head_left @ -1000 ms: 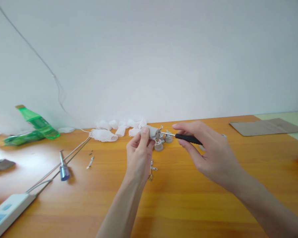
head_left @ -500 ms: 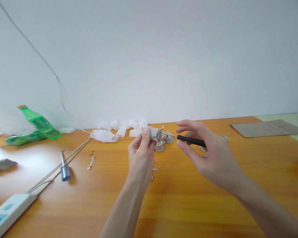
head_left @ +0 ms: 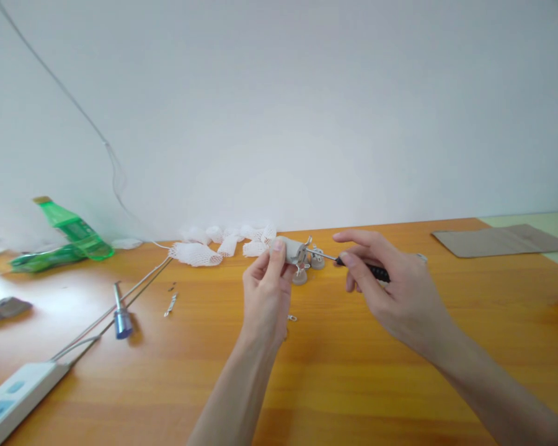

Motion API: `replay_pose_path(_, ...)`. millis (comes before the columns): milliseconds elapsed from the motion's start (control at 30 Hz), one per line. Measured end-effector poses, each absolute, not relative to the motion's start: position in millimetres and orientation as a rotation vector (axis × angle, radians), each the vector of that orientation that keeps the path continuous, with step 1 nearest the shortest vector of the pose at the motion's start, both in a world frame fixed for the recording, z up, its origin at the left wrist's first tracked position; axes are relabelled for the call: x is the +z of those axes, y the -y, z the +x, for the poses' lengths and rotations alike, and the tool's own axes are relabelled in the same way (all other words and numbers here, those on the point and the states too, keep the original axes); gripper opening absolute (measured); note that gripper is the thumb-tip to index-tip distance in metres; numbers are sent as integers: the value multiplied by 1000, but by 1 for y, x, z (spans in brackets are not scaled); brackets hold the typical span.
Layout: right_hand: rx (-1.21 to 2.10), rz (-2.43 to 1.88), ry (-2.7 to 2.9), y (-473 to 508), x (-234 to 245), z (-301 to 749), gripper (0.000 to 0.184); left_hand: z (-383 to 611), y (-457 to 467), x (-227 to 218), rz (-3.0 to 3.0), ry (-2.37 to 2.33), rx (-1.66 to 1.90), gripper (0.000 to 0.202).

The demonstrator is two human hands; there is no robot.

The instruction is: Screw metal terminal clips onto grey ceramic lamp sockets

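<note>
A pale grey cylindrical part with metal tabs at its right end is pinched in my left hand, above the table. My right hand holds a screwdriver by its black handle, thumb and fingers closed round it. The thin metal shaft points left, its tip at the tabbed end of the part; whether it sits in a screw is too small to tell. Just behind, similar grey pieces stand on the table, partly hidden by my left hand. A small metal strip lies beneath.
On the wooden table, a blue-handled screwdriver lies near cords and a white power strip. White foam netting lies along the wall. Green bottles stand far left, brown cardboard far right. Another metal strip lies left.
My right thumb and fingers have shifted on the screwdriver handle, with the thumb now lying over it. My left hand and the grey part have moved slightly right.
</note>
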State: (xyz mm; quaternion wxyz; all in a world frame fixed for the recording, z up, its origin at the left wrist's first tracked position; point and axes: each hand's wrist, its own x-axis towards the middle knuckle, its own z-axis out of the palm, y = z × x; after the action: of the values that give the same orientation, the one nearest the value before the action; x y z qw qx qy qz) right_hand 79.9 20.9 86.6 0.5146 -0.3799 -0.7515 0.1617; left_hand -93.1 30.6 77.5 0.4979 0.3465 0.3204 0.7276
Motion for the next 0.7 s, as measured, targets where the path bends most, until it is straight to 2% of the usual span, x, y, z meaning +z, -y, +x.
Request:
replay_pose_path(200, 247, -802, 1831, -22, 89, 80, 33, -95, -31, 79, 826, -771, 1769, 25)
replay_pose_path(433, 256, -987, 1707, -19, 88, 80, 15, -92, -30, 75, 878, -801, 1741, 28)
replay_pose_path(700, 255, -804, 1847, -22, 92, 82, 31, -95, -31, 76, 816, -764, 1751, 25)
